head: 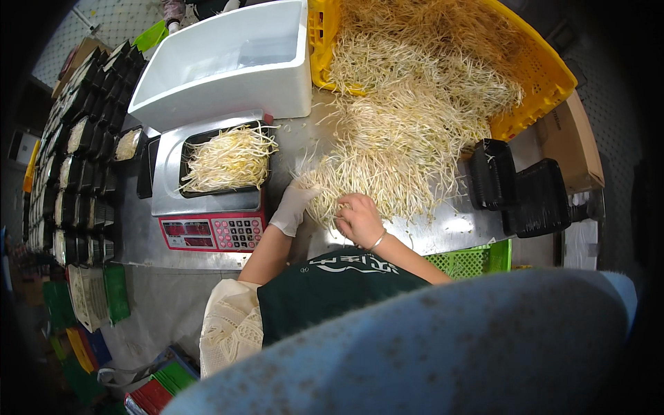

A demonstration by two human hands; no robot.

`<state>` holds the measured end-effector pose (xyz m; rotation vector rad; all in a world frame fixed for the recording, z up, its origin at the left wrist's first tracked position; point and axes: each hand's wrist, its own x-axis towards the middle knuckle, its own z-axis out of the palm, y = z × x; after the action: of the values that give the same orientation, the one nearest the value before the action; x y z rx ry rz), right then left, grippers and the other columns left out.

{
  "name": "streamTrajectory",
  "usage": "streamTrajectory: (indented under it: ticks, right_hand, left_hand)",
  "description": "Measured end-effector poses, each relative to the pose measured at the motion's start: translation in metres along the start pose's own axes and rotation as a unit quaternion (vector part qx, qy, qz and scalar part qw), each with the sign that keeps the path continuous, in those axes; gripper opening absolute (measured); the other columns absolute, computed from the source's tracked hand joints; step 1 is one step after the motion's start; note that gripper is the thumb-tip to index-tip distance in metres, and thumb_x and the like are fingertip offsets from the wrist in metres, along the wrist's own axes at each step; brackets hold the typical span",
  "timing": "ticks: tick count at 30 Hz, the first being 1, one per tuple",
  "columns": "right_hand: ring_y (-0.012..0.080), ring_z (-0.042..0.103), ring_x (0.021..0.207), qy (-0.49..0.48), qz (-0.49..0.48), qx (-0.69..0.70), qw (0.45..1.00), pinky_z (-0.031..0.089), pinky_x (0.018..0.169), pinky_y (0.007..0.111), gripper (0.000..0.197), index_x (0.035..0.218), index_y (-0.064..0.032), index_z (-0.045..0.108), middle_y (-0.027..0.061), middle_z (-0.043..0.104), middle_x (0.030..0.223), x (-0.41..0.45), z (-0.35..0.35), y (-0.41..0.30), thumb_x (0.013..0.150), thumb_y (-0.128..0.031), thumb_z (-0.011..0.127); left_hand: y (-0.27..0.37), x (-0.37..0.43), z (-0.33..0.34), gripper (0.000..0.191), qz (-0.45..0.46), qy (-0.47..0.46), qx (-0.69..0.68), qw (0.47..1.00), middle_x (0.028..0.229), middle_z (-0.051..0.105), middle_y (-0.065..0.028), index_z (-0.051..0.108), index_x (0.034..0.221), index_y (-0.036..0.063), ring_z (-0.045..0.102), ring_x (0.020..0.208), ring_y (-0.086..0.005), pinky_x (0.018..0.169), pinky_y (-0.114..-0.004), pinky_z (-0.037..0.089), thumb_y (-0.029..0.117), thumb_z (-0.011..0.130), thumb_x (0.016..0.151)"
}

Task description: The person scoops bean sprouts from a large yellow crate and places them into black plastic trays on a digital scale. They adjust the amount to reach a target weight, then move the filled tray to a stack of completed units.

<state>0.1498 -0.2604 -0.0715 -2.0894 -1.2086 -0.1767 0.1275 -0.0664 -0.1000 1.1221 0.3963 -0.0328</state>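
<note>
A long heap of bean sprouts spreads over the steel table in front of me. My left hand, in a white glove, holds sprouts at the heap's near left edge; its fingertips are partly hidden among them. Bare, with a bangle at the wrist, my right hand curls its fingers around sprouts at the near edge. To the left, a black plastic tray filled with bean sprouts rests on the steel pan of a red digital scale. Some sprouts hang over the tray's rim.
A yellow plastic crate lies behind the heap. The white foam box stands behind the scale. Black trays sit at right, and stacked filled trays at far left. A green crate is below the table edge. Another person's hand shows behind.
</note>
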Motion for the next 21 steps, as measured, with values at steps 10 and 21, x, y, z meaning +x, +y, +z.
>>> streamTrajectory:
  ticks: [10, 21]
  right_hand:
    - [0.011, 0.056, 0.069, 0.147, 0.386, 0.169, 0.895, 0.047, 0.064, 0.024, 0.032, 0.109, -0.0037, 0.055, 0.0058, 0.06, 0.091, -0.044, -0.072, 0.105, 0.078, -0.008, 0.061]
    - [0.0102, 0.054, 0.074, 0.238, 0.44, 0.263, 0.825, 0.046, 0.067, 0.023, 0.039, 0.113, -0.0033, 0.054, 0.0056, 0.059, 0.099, -0.1, -0.107, 0.115, 0.077, -0.013, 0.065]
  left_hand:
    - [-0.003, 0.011, 0.011, 0.051, 0.057, 0.087, 0.225, 0.969, 0.1, 0.06, -0.0106, 0.042, 0.127, 0.0003, 0.058, 0.091, -0.0179, 0.079, -0.03, 0.045, 0.015, 0.061, 0.081]
    - [0.01, 0.006, 0.005, 0.05, -0.037, -0.018, 0.061, 0.997, 0.102, 0.06, -0.0138, 0.044, 0.123, -0.0017, 0.06, 0.089, -0.0249, 0.078, -0.034, 0.049, 0.001, 0.061, 0.076]
